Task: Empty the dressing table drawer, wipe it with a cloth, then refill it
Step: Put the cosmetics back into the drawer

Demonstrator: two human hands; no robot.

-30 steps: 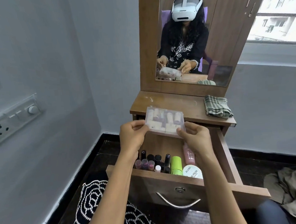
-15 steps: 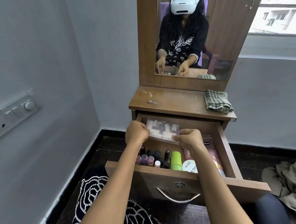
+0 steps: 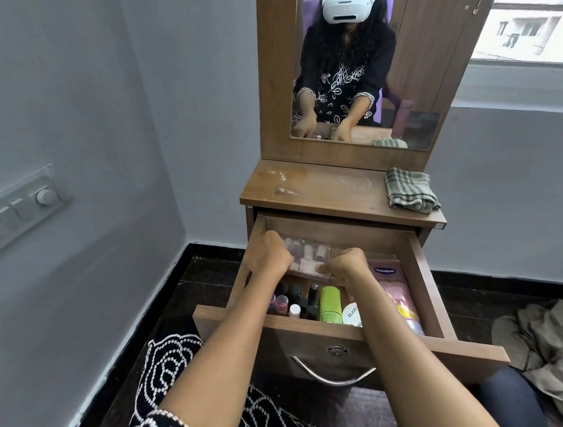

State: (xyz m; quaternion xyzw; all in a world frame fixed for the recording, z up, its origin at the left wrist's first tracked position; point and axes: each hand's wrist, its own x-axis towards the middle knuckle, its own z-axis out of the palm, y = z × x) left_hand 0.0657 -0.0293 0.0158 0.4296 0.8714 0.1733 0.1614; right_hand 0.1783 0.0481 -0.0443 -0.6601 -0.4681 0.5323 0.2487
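The open wooden drawer (image 3: 424,276) is already full again, so I judge the refilling nearly finished. Left hand (image 3: 268,257) and right hand (image 3: 345,265), fingers curled, hold the clear plastic box of small bottles (image 3: 309,256) at the drawer's back. Labels read "Vaseline" on the pink pouch (image 3: 393,289) and "zudio" on the white round container (image 3: 352,313).

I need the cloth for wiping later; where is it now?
In the head view the folded checked cloth lies on the right end of the dressing table top, below the mirror and above the open drawer.
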